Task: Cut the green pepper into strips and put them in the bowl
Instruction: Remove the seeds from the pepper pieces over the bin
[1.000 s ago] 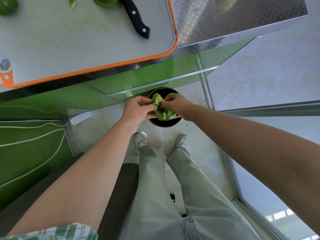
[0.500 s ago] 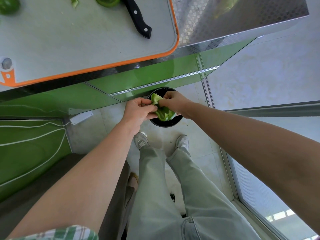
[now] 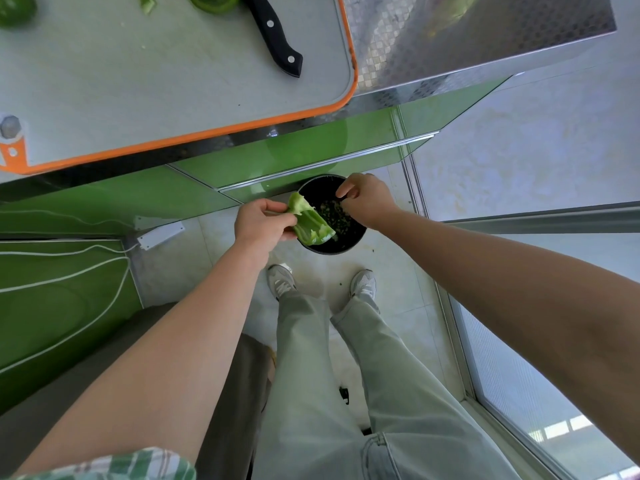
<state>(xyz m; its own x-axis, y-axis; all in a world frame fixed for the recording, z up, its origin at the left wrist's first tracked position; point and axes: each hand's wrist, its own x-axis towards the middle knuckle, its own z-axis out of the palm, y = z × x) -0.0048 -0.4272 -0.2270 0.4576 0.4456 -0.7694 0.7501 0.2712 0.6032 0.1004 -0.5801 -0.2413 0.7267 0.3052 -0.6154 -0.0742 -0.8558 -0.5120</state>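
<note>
- Head view: a split green pepper piece (image 3: pixel 311 226) is held in the left hand (image 3: pixel 261 225), with thumb and fingers curled round its left end. It hangs above the left rim of a black bin (image 3: pixel 346 249) set on the floor at the foot of the green cabinet front.
- The right hand (image 3: pixel 367 200) is poised over the bin's far right rim, fingertips pinched narrow. Whether anything is caught between them cannot be told.
- The step is judged to be de-seeding rather than cutting (green flecks are seen scattered at the bin's bottom). No strips are seen, and no bowl is in view.
- For a clean job, the piece is best kept hollow side open over the bin's mouth. The pale ribs can then be stripped away in short pulls, and loose seeds tapped off before the piece is carried back.
- Cutting is yet to be done at the cutting board (image 3: pixel 173 81) on the worktop. The knife (image 3: pixel 277 36) lies there near the board's right edge, and more pepper pieces (image 3: pixel 213 0) are left at its far edge.
</note>
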